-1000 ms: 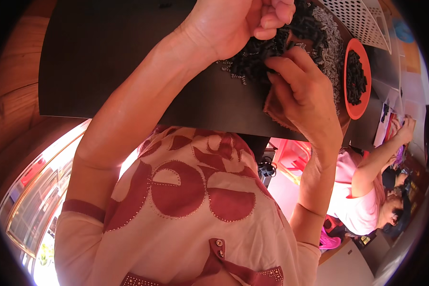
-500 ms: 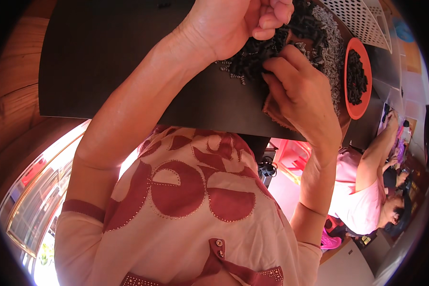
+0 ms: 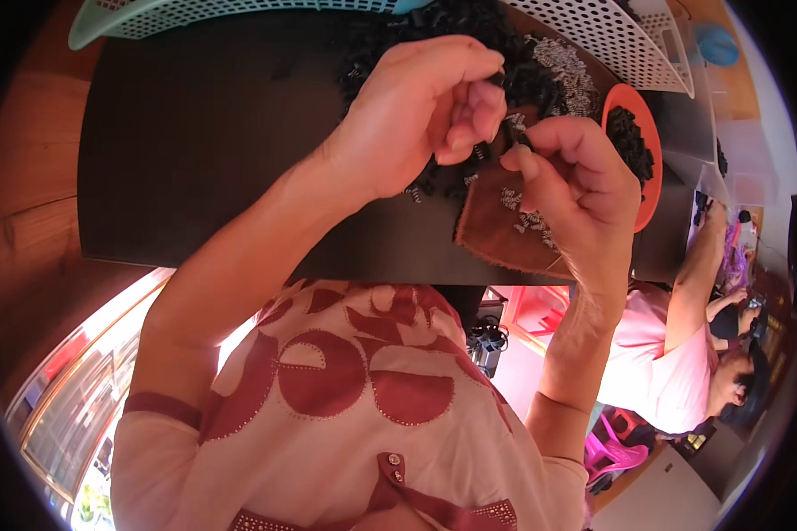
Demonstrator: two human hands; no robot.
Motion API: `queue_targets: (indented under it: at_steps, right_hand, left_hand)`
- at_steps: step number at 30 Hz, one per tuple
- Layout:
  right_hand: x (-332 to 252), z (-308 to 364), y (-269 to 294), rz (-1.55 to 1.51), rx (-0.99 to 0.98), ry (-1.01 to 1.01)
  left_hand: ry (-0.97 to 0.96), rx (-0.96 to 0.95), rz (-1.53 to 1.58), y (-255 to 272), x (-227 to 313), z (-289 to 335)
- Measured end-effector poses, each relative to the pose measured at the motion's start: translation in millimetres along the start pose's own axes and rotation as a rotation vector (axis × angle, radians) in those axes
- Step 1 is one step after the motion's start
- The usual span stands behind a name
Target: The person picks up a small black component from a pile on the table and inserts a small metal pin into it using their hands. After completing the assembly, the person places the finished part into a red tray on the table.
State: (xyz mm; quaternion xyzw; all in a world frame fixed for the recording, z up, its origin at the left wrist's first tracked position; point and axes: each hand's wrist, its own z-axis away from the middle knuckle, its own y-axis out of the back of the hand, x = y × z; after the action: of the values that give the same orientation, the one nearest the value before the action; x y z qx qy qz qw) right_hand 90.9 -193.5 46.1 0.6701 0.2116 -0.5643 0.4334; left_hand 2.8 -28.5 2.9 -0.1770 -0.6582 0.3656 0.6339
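Over the dark table [image 3: 195, 159], my left hand [image 3: 425, 111] is closed, thumb and fingertips pinching a small black piece [image 3: 498, 79] that is mostly hidden. Just right of it, my right hand [image 3: 589, 168] pinches another small black plastic piece [image 3: 523, 139] between thumb and forefinger. The two hands are close together but apart. Under my right hand lies a brown cloth [image 3: 491, 221] with small metal coil springs [image 3: 527, 219] on it. Behind both hands is a heap of small black parts [image 3: 478, 25], with a pile of springs [image 3: 565, 75] at its right.
An orange bowl [image 3: 653, 146] of black parts stands at the right edge. White [image 3: 607, 31] and teal [image 3: 239, 11] perforated baskets stand at the back. To the right sits another person [image 3: 655, 363] in pink, near a pink plastic chair [image 3: 615, 456].
My right hand has lifted off the heap and now pinches a black piece near my left hand. The view has shifted, bringing the teal basket and more cloth into sight.
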Motion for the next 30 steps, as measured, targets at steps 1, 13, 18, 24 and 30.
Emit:
queue_targets:
  at_steps: [1,13,18,24,30]
  right_hand:
    - [-0.6,-1.3,0.4,-0.067,0.01,0.066]
    - [-7.7,-2.7,2.0,-0.206,0.12,0.064]
    - [-5.2,-1.8,-3.6,-0.17,0.189,0.138]
    - [1.5,-0.8,-7.3,-0.08,0.217,0.198]
    - [8.2,3.5,-6.7,0.114,0.275,0.345]
  left_hand:
    - [0.02,0.001,-0.002,-1.6,-1.3,0.5]
    - [0.084,-0.024,-0.009,-4.5,-1.7,2.4]
    - [0.094,-0.009,-0.065,-7.0,-4.8,3.0]
    - [0.052,-0.023,-0.13,-5.9,-7.0,4.7]
    - [0.016,-0.032,-0.198,-9.4,-10.7,4.6]
